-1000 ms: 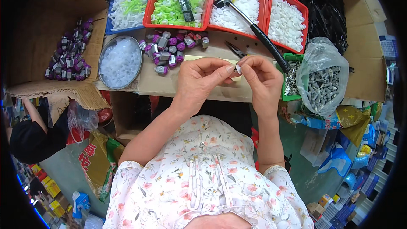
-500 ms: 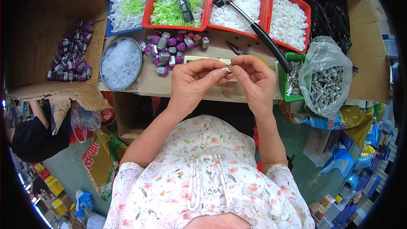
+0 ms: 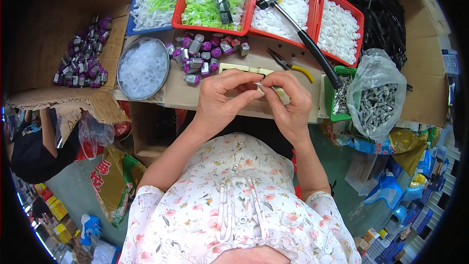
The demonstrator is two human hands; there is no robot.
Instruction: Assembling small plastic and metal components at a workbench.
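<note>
My left hand (image 3: 217,95) and my right hand (image 3: 293,99) meet over the front of the workbench, thumbs and forefingers bent into a pinch. Between the fingertips shows a small pale part (image 3: 258,84), mostly hidden by the fingers; its exact kind is too small to make out. Just behind and under the hands lies a cream-coloured fixture block (image 3: 229,67), partly covered. Several small grey motors with purple ends (image 3: 194,62) are heaped beyond my left hand. Pliers with yellow handles (image 3: 288,64) lie beyond my right hand.
Behind stand a blue bin (image 3: 128,24) and red bins (image 3: 254,25) of small plastic parts, a hammer (image 3: 312,46) across them. A round dish (image 3: 168,63) and a cardboard box (image 3: 44,5) of motors are left. A green tray (image 3: 328,93) and a plastic bag (image 3: 373,58) of metal parts are right.
Both hands stay together; my right fingers have shifted slightly and the pale part shows more clearly. The view has shifted a little, uncovering more of the pliers. A person at the left has moved.
</note>
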